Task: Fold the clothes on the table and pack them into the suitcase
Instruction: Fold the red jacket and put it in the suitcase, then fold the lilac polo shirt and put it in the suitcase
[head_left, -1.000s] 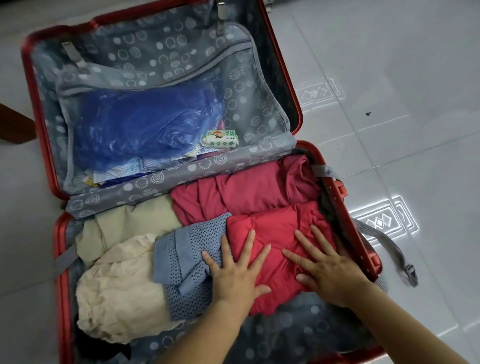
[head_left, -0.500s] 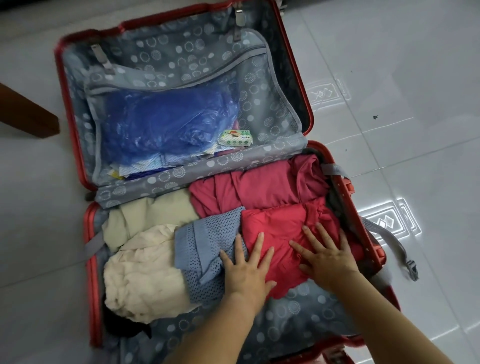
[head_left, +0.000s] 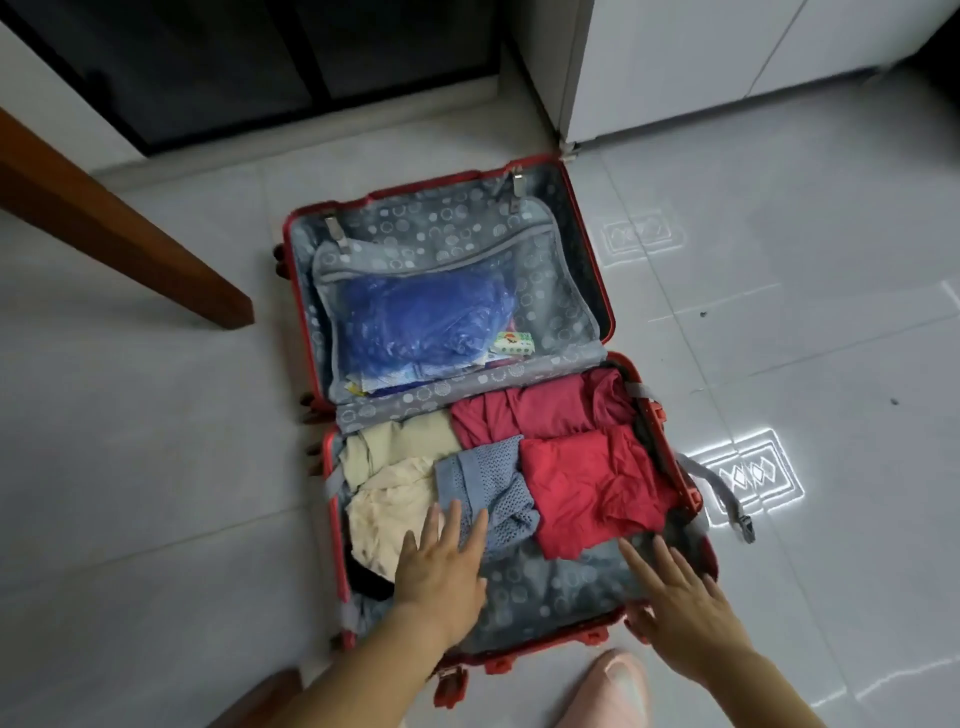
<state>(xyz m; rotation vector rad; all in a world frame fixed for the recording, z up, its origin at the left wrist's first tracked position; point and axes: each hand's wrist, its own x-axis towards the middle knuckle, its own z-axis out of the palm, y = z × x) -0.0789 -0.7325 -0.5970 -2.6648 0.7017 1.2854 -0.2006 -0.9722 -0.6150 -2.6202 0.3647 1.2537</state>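
A red suitcase lies open on the tiled floor. Its near half holds a bright red garment, a darker red garment, a blue mesh garment and cream clothes. My left hand hovers with straight fingers over the near edge of the cream and blue clothes. My right hand is spread flat above the grey lining by the near right corner. Neither hand holds anything.
The lid's mesh pocket holds a blue plastic bag and a small green packet. A brown wooden table leg slants at the left. White cabinets stand behind. A grey strap trails on the floor at the right.
Both hands have lifted off the red garment and drawn back toward me. The view has pulled up and away, so the whole suitcase now shows.
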